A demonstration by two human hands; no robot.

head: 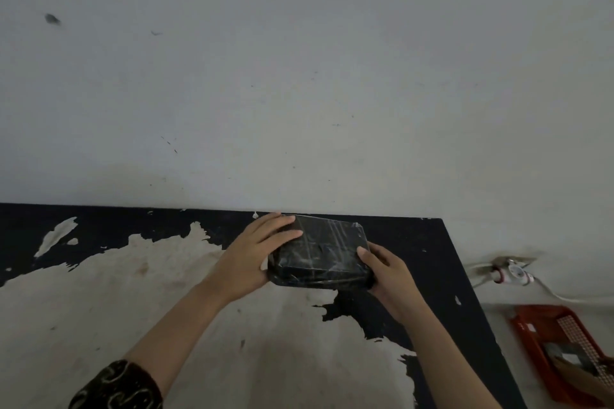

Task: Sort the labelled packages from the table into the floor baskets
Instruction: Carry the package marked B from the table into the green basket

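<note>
A black package [320, 252] wrapped in shiny clear tape is held over the far part of the table [133, 309], close to the wall. My left hand [252, 259] grips its left end, with fingers spread over the top. At the package's right end, my right hand [385, 272] holds on with the thumb on top. No label shows on the visible faces. On the floor at the lower right stands a red basket [531, 332] with a dark package [571, 357] inside it.
The table top is black with large worn pale patches, and its right edge runs diagonally toward the lower right. A grey-white wall [299, 76] rises directly behind the table. A white fitting with a cable [511, 272] sits at the wall base, beyond the basket.
</note>
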